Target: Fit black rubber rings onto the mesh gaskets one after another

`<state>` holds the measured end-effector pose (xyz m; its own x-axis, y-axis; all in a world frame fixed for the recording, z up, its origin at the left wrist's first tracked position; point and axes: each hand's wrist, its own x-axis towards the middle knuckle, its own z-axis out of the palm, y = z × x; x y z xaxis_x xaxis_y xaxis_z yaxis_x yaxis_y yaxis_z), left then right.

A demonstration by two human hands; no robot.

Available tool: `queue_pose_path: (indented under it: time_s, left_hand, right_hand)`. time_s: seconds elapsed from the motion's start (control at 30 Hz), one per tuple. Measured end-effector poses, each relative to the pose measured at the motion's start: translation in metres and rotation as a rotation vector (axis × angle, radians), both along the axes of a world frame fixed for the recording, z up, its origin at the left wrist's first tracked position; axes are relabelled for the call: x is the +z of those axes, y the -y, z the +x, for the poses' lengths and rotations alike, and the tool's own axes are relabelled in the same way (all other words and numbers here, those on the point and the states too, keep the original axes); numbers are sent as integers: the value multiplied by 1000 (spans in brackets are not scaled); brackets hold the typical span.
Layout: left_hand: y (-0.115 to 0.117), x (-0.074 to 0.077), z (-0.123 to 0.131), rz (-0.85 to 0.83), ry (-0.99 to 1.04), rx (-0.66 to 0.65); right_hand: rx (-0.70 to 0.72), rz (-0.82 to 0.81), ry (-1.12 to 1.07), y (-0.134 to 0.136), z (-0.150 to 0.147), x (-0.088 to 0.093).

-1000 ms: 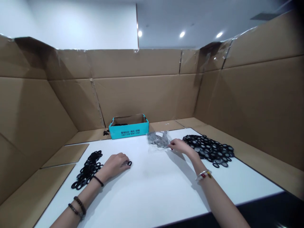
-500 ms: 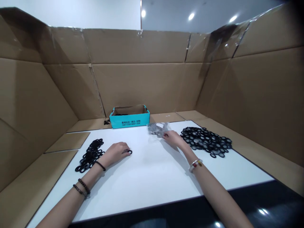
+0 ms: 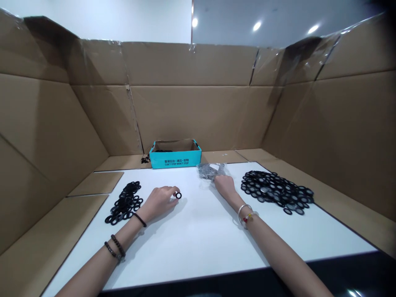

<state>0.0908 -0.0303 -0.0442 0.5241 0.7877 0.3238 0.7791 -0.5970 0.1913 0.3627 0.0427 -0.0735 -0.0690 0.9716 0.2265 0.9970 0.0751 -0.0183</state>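
Note:
Between its thumb and fingertips my left hand (image 3: 160,201) pinches a small black ring (image 3: 178,195), held just above the white tabletop (image 3: 192,235). To the left of that hand lies a loose pile of black rings (image 3: 125,202). My right hand (image 3: 225,185) is closed at the near edge of a clear plastic bag (image 3: 207,170) with small greyish pieces inside; its fingertips are hidden behind the hand. A larger heap of black rings with grey centres (image 3: 275,189) spreads to the right of my right hand.
A turquoise box (image 3: 176,159) with dark pieces inside stands at the back of the table. Small black pieces (image 3: 145,159) lie by its left side. Tall cardboard walls (image 3: 198,111) enclose the left, back and right. A cardboard flap (image 3: 95,183) lies along the left edge.
My left hand has lifted the black ring and turned it to face me. My right hand has pushed further over the plastic bag's edge. The whole view has shifted slightly.

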Motion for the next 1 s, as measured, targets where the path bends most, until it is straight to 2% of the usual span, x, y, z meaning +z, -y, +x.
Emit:
queue_pose_path:
  time_s: [0.1,0.2,0.27,0.37,0.47,0.57,0.67,0.8,1.0]
  left_hand:
    - [2,-5,7,-1,192,31]
    - [3,-13,17,-103,436,83]
    - [3,-18,23,-226,600,83]
    - [1,-24,29,-377,784,52]
    - [0,-27,30,-471,893,39]
    - [-1,-27,31,-597,1012,60]
    - [1,-26,32,-703,1097,63]
    - [4,-27,33,-707,1136,53]
    - [5,-25,32,-719,1149,105]
  right_hand:
    - [-47,78,-184,6,-4,4]
    - [-35,128,-405,15,-15,8]
    - [55,98,-632,23,-27,10]
    - [247,-41,-960,36,-46,14]
    - [390,-170,-1139,48,-61,16]
    - [476,-252,-1254,57,-68,15]
    - [491,-283,-1371,59,-70,12]
    - [477,-279,-1435,59,-69,7]
    - [460,-301,-1463,57,-67,4]
